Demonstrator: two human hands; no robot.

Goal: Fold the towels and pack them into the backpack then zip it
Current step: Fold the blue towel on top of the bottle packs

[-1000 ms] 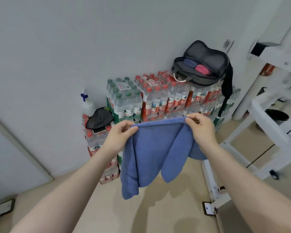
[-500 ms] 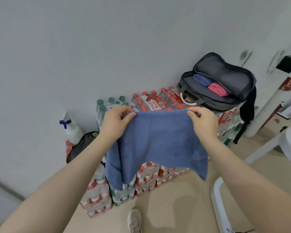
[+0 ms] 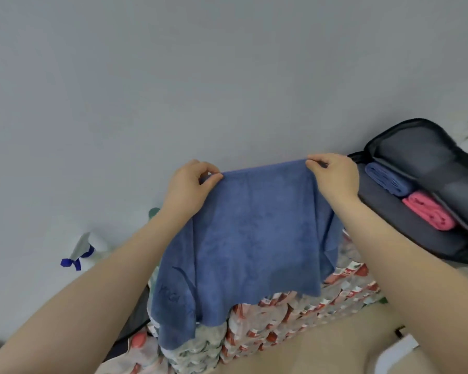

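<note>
A pale wall [image 3: 200, 76] fills the upper half of the view. Stacked packs of bottled water [image 3: 295, 319] are seen below centre, w/ red-labelled bottles at 5 o'clock. An open dark backpack [image 3: 422, 157] is lying on top of the packs at 3 o'clock, its lid flap raised toward the wall. Inside it, a rolled blue towel [image 3: 387, 179] and a rolled pink towel [image 3: 427, 211] are packed side by side, touching.

At centre, a blue towel [image 3: 249, 238] is held up by its top edge and hangs down in front of the packs; a lower layer droops toward 7 o'clock. Its top left corner is pinched betw. thumb & fingers of the left hand [image 3: 189, 190]. Its top right corner is pinched the same way by the right hand [image 3: 335, 176], just beside the backpack's near edge.

A white spray bottle [image 3: 84, 252] w/ a blue trigger is seen at 9 o'clock by the wall.
</note>
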